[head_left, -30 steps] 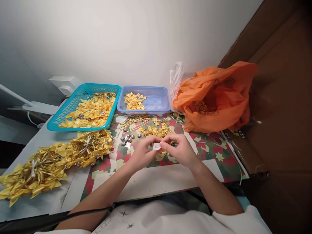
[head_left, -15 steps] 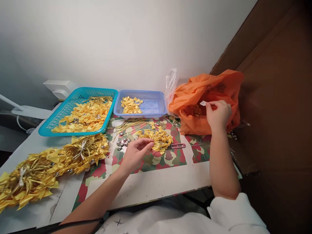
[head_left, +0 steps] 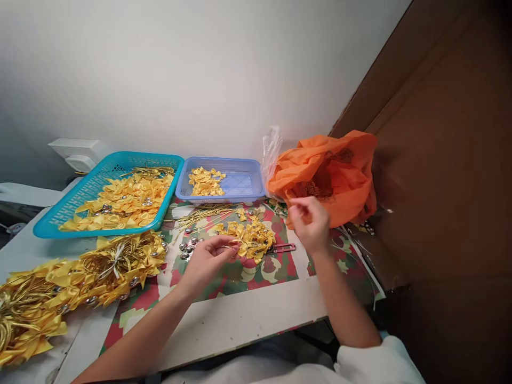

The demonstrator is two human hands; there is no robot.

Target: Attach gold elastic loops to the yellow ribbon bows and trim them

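Observation:
My left hand [head_left: 210, 261] is closed in a pinch on a thin gold cord [head_left: 237, 242], just left of a pile of small yellow ribbon bows [head_left: 254, 237]. My right hand [head_left: 310, 221] hangs in front of the orange bag [head_left: 356, 186], fingers bent and smeared by motion; whether anything is in them I cannot make out. Several silver bells [head_left: 188, 248] lie beyond my left hand. Behind the bow pile lie loose gold cords [head_left: 200, 217].
A teal basket [head_left: 48, 226] of yellow bows and a blue basket [head_left: 242, 198] with fewer bows stand along the wall. Tied bundles of bows [head_left: 108, 261] lie at left. A purple-handled tool [head_left: 285, 247] sits beside the pile. A brown cardboard panel [head_left: 440, 186] rises at right.
My right hand has moved left and down, away from the orange bag's opening. The small white piece at its fingertips no longer shows. My left hand keeps its pinch; the camera view has shifted.

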